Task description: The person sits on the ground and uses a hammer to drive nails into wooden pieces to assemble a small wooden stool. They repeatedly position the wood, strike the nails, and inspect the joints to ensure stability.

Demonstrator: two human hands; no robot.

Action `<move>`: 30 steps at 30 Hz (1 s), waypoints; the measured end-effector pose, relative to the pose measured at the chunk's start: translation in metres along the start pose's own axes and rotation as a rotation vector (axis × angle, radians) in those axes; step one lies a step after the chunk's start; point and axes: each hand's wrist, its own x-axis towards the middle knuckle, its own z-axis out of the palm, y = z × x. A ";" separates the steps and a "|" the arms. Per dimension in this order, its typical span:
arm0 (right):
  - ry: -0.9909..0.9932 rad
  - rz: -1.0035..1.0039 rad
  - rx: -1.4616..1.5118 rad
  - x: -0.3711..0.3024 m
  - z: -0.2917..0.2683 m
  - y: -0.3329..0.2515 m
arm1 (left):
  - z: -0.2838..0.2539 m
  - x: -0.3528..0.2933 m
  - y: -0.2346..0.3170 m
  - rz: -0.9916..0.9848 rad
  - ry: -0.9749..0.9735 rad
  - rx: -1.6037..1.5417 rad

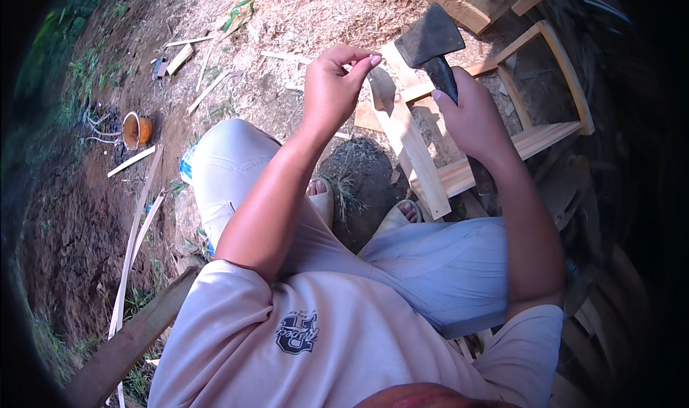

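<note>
In my right hand [470,114] is a hatchet [430,38], gripped by its dark handle, with the broad metal head raised above the fist. The lower handle shows beneath my wrist. My left hand [334,85] is closed in a pinch, thumb against forefinger, just left of the top end of a pale wooden board [413,153]. Whatever the pinch holds, if anything, is too small to make out. The board slants down toward my right foot and lies against a wooden frame [531,139] of pale slats with curved pieces at its far side.
Wood shavings [323,13] cover the ground ahead. Loose sticks lie at the left, near an orange bucket [136,130] tipped on its side. A long plank [133,336] is at the lower left. More timber [456,6] lies at the far right. My sandalled feet rest beside the board.
</note>
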 end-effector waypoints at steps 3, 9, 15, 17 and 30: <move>-0.010 0.022 0.034 -0.002 0.000 0.003 | -0.001 0.020 -0.009 0.216 0.033 -0.106; -0.034 0.010 0.008 -0.009 0.000 0.001 | 0.024 0.016 -0.023 0.054 0.011 -0.102; -0.049 0.003 0.026 -0.009 0.001 -0.001 | 0.025 0.020 -0.028 -0.023 -0.060 -0.010; -0.059 0.016 0.019 -0.009 0.000 -0.003 | 0.025 0.019 -0.028 -0.044 -0.042 -0.059; -0.052 -0.011 0.017 -0.012 -0.002 0.006 | 0.033 0.020 -0.019 -0.082 0.020 -0.042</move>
